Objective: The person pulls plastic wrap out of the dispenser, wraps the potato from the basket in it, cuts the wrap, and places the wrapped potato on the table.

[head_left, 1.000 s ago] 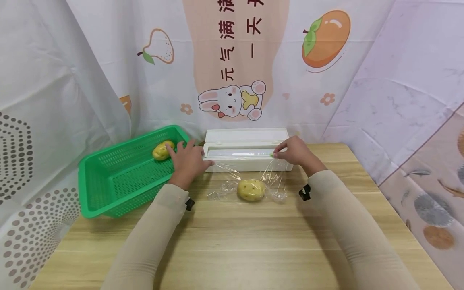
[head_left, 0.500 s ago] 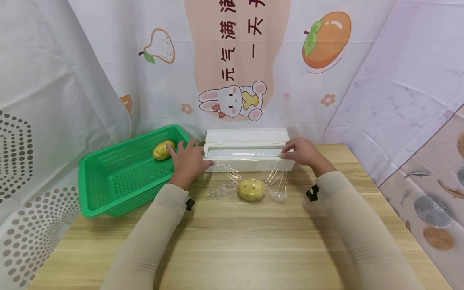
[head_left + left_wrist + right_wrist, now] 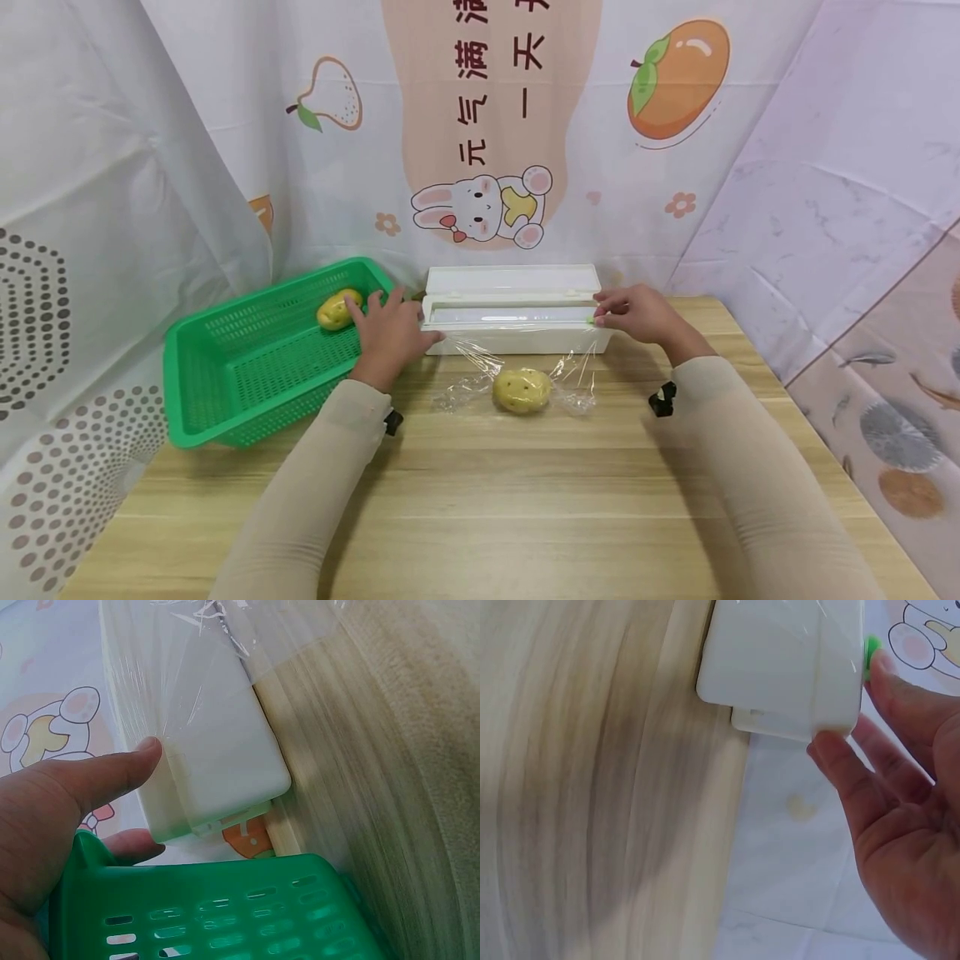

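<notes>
A white cling film box (image 3: 517, 340) lies at the table's back with its lid raised. Clear film (image 3: 480, 362) stretches from its front edge to a yellow potato (image 3: 522, 391), which lies wrapped in film on the table. My right hand (image 3: 637, 312) holds the small green slide cutter (image 3: 871, 654) at the box's right end. In the right wrist view, one fingertip lies against the cutter and another at the box's corner. My left hand (image 3: 392, 337) has its fingers spread over the basket's rim, and its thumb (image 3: 146, 754) presses the box's left end.
A green basket (image 3: 197, 433) stands at the left, close against the box's left end. Inside it lies another potato (image 3: 337, 310). A printed curtain (image 3: 330, 192) hangs right behind the box. The wooden table (image 3: 517, 508) extends in front.
My right hand has slid the green cutter rightward along the box's edge to its right end. My left hand stays in place, and the wrapped potato lies where it was.
</notes>
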